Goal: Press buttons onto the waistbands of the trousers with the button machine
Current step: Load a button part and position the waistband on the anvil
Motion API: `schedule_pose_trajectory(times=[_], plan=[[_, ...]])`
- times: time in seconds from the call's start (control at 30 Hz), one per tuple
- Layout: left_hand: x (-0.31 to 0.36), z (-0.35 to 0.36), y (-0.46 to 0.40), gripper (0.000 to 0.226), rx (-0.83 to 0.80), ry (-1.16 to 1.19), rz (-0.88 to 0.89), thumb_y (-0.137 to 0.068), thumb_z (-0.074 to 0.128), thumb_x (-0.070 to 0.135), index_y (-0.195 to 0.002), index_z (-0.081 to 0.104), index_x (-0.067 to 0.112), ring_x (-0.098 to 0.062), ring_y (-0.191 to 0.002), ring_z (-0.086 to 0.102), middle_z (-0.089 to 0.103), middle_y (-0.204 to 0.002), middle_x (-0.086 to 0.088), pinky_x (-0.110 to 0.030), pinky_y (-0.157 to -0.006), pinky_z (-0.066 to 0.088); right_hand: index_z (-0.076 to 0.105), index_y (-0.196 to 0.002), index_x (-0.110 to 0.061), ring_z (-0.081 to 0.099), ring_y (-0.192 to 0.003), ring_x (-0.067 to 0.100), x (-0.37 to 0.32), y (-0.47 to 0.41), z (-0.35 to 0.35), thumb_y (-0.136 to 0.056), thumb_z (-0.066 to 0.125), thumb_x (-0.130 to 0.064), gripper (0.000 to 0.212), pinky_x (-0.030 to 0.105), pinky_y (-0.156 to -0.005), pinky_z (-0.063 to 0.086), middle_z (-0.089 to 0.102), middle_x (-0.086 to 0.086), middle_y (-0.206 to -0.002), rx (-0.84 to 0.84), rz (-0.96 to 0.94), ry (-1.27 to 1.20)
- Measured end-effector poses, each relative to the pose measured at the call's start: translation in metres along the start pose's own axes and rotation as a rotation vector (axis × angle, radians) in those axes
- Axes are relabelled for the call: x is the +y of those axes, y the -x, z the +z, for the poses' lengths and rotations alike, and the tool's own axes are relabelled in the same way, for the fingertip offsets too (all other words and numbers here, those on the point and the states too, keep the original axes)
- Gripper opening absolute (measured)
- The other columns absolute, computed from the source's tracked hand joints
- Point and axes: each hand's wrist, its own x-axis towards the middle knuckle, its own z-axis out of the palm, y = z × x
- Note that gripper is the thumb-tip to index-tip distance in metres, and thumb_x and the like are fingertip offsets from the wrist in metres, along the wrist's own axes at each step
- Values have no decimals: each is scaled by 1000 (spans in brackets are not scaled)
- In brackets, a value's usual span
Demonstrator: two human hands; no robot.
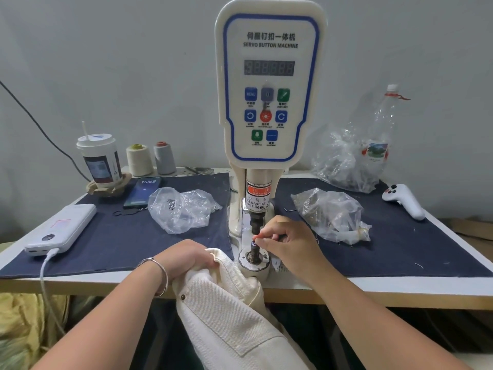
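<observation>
The servo button machine [269, 84] stands at the middle of the desk [400, 285]. Just left of its lower die post [253, 253], the left hand [186, 259] has its grip curled around the bunched waistband of the cream trousers [229, 311], which hang off the desk's front edge. Directly above that post, the right hand [286, 240] pinches a small button [254, 243] between thumb and forefinger
</observation>
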Motion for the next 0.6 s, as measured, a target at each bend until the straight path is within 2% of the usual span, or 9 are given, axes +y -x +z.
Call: schedule_pose_trajectory(times=[0.1, 0.27, 0.33, 0.4, 0.47, 0.53, 0.6], plan=[[0, 0, 0, 36, 0, 4, -2, -79, 61, 7, -48, 43, 17, -17, -58, 38, 43, -55, 1, -28, -57, 29, 76, -76, -19, 59, -73, 25, -1, -1, -2, -80, 77, -15, 5, 31, -70, 51, 67, 1, -82, -9, 7, 13], [0, 0, 0, 34, 1, -13, -2, -80, 61, 9, -50, 45, 17, -17, -61, 40, 45, -59, 0, -29, -59, 31, 77, -76, -20, 58, -74, 27, -2, 2, -5, -79, 77, -11, 9, 33, -70, 50, 68, 2, -82, -14, 15, -36], [0, -1, 3, 36, -8, 21, -2, -79, 62, 8, -48, 45, 17, -18, -61, 42, 46, -59, -1, -29, -59, 32, 77, -76, -22, 58, -71, 22, -4, 6, -8, -79, 76, -13, 9, 32, -70, 51, 69, 4, -80, 9, 39, -53], [-1, -3, 12, 34, -52, 122, 9, -76, 66, 9, -46, 51, 16, -19, -57, 48, 52, -60, -5, -28, -59, 37, 78, -77, -18, 58, -66, 11, -8, 15, -14, -80, 75, -12, 8, 25, -67, 50, 70, -1, -75, 78, 34, -60], [-1, -5, 27, 14, -125, 233, 28, -65, 72, 13, -56, 62, 8, -22, -56, 56, 60, -66, -13, -26, -58, 42, 77, -79, -15, 62, -68, 8, -15, 29, -20, -80, 73, -9, 7, 22, -67, 51, 72, -5, -74, 119, 3, -70], [-2, -4, 41, 20, -218, 292, 70, -59, 73, 17, -67, 66, 0, -24, -55, 59, 63, -68, -17, -24, -55, 44, 77, -79, -15, 63, -70, 15, -25, 46, -24, -80, 73, -7, 9, 27, -66, 51, 72, -5, -74, 63, -50, -69], [2, 0, 56, 16, -296, 312, 142, -63, 74, 20, -56, 68, 7, -16, -47, 58, 63, -57, -8, -18, -47, 42, 78, -80, -17, 60, -72, 27, -38, 65, -24, -80, 74, -6, 11, 37, -66, 48, 71, -4, -78, -67, -101, -78]])
